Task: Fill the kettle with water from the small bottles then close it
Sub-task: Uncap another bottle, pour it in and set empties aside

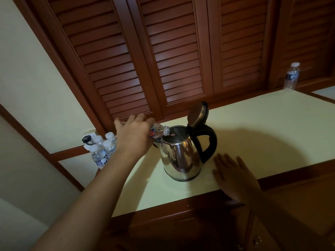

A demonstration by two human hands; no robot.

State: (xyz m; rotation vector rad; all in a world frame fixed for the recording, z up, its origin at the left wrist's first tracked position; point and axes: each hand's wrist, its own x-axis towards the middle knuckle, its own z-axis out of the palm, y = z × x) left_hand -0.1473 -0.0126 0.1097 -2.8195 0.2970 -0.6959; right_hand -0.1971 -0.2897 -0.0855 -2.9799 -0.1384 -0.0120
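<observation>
A steel kettle [181,154] with a black handle stands on the cream counter [262,127], its lid [197,113] hinged upright. My left hand [135,134] grips a small uncapped bottle [160,131], tipped sideways with its mouth over the kettle's opening. My right hand [233,175] lies flat on the counter just right of the kettle, fingers spread, holding nothing. Several capped small bottles [103,149] stand clustered at the counter's left end, partly hidden by my left wrist.
One more capped bottle [291,77] stands at the counter's far right corner. Brown louvred doors [172,60] rise behind the counter. A black plug [86,138] sits at the wall behind the bottle cluster. The counter's wooden front edge [181,205] is near me.
</observation>
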